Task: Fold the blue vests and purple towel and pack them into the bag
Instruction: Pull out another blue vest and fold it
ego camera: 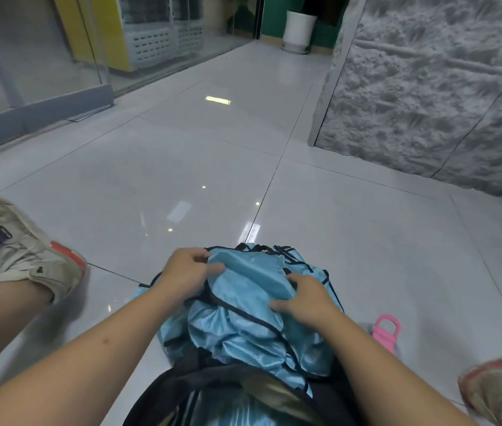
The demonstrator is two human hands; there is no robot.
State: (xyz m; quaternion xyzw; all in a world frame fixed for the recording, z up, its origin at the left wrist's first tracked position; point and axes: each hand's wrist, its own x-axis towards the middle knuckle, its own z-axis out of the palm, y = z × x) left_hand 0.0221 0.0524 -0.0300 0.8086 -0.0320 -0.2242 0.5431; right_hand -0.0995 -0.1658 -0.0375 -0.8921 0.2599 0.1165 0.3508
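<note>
A crumpled heap of shiny blue vests (243, 318) with dark trim lies on the pale tiled floor (182, 164) between the person's feet, its near edge spilling over the mouth of a dark bag (182, 392) that the bottom of the view cuts off; no purple towel can be made out. The left hand (186, 272) pinches a fold of the top vest between thumb and curled fingers, while the right hand (306, 298) grips the cloth with bent fingers. A pink plastic object (386, 330) beside the right forearm is half hidden, and no writing is readable anywhere.

Both hands grip the crumpled blue vests (243, 305) on the tiled floor (182, 167): left hand (186, 272) pinching an edge, right hand (306, 298) clutching fabric, dark bag (182, 392) nearest.
</note>
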